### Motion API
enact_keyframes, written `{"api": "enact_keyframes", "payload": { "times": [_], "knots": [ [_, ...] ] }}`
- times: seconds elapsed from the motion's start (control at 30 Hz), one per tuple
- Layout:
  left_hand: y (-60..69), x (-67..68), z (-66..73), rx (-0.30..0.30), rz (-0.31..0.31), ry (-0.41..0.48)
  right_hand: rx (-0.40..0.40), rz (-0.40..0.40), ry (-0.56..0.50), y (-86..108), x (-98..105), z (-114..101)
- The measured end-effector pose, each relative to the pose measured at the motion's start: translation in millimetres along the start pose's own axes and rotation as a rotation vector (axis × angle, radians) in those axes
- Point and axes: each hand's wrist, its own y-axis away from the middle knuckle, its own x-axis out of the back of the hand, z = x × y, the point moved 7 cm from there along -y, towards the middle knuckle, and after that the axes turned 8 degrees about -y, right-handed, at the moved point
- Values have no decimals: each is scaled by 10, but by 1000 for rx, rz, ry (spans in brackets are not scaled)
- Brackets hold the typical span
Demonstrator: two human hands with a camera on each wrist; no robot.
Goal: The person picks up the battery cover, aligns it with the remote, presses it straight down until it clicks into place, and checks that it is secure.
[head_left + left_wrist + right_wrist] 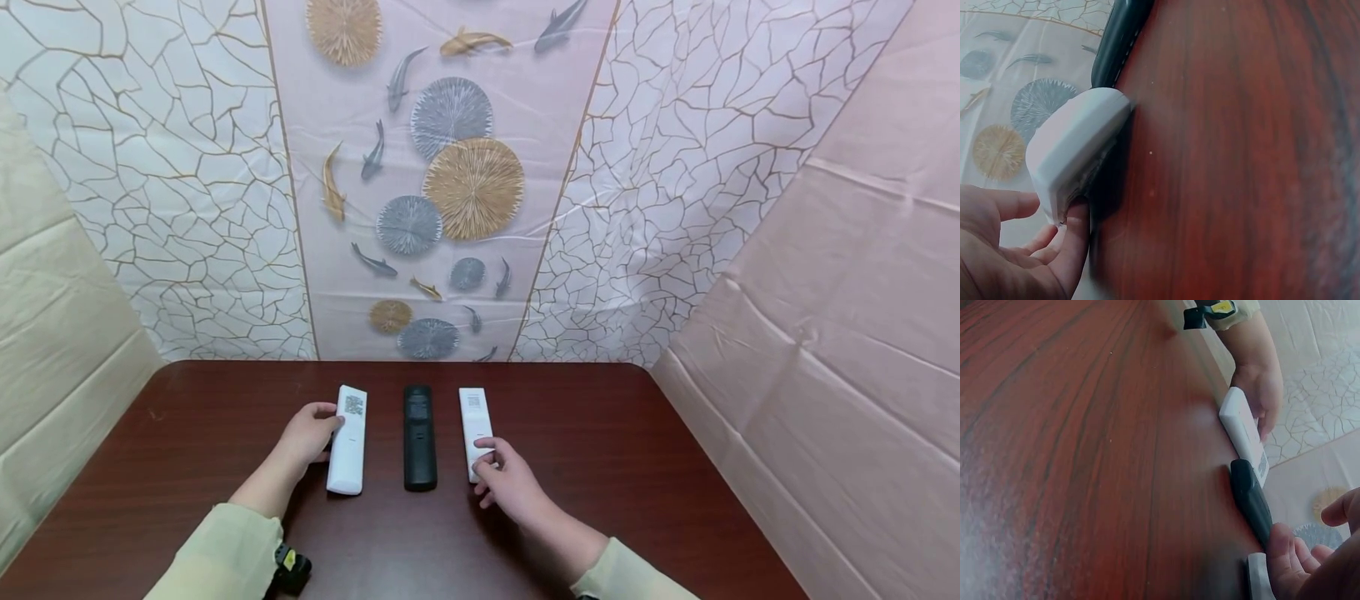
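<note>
Three remote controls lie side by side on the dark red-brown table (555, 433). On the left is a white remote control (348, 446) with a printed code label; my left hand (309, 433) holds its left edge. The left wrist view shows that white remote tilted, with a finger under its raised edge and the thumb at its side. A black remote control (419, 442) lies in the middle, untouched. My right hand (513, 479) is at the narrower white remote control (474, 417) on the right, its fingers loosely bent over the lower right edge and the thumb apart.
Behind the table hangs a patterned cloth (472, 187) with fish and round leaf shapes. Plain pale cloth (840, 333) borders the right side, and similar cloth (60, 333) the left. A small black device (291, 571) is strapped at the left wrist.
</note>
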Motion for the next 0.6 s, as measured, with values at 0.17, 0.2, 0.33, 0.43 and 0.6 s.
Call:
{"api": "enact_keyframes", "payload": {
  "times": [0.17,0.2,0.33,0.43,0.6],
  "knots": [
    [-19,-15,-16,15,-7,4,-2,11,-15,9,48,0],
    [-24,-16,-19,17,-8,6,-1,11,-18,12,53,-2],
    [-20,-14,-12,20,-10,3,5,17,-23,21,74,4],
    [-1,-12,5,25,-13,-7,6,18,-23,28,84,2],
    [37,-7,38,15,-16,-45,-3,24,-33,38,107,-8]
  ]
}}
